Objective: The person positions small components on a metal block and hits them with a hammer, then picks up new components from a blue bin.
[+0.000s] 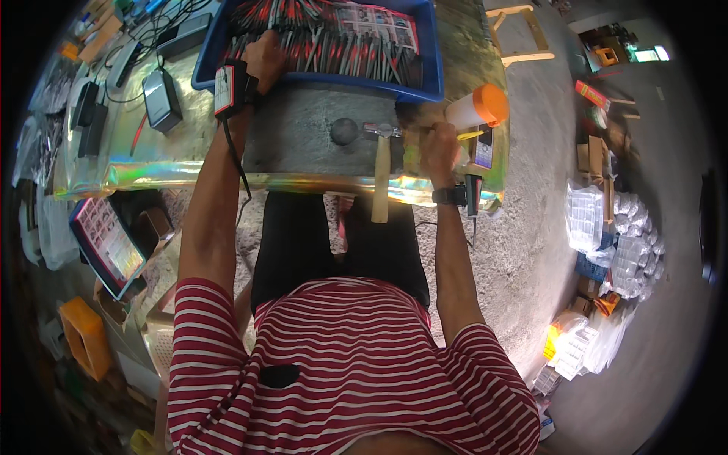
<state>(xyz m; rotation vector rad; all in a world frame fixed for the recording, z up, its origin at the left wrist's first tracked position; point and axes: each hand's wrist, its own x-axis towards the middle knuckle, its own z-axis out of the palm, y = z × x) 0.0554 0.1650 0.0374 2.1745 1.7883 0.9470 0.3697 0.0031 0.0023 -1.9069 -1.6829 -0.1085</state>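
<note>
– Striped shirt (356,349) is nearest, bottom of frame. Where are the pieces?

– Slim dark-and-red pieces (341,57), packed in rows in the blue tray (434,45), upper centre. Left hand (262,61) is at the tray's near left part, fingers curled, tips hidden. Can't tell if that grip is clamped on one.

– Right grip?

– Right hand (440,155), right of upper centre, just beside the orange-lidded bottle (476,108) and a yellow stick (470,135). Fingers bent but blurred; can't tell if they hold anything.

– Failure modes?

– Hammer (382,174): handle overhangs the counter (121,148), so a forearm bump could tip it onto the lap. Left wrist cable (240,163) hangs past the counter edge, could snag. Tight packing: pulling one piece might drag neighbours out.

– Labels?

– Colour-printed sheets (379,26) in the tray, another printed board (110,243) at lower left of frame. Print's probably text plus pictures, too small to read from here. No brand legible.
</note>
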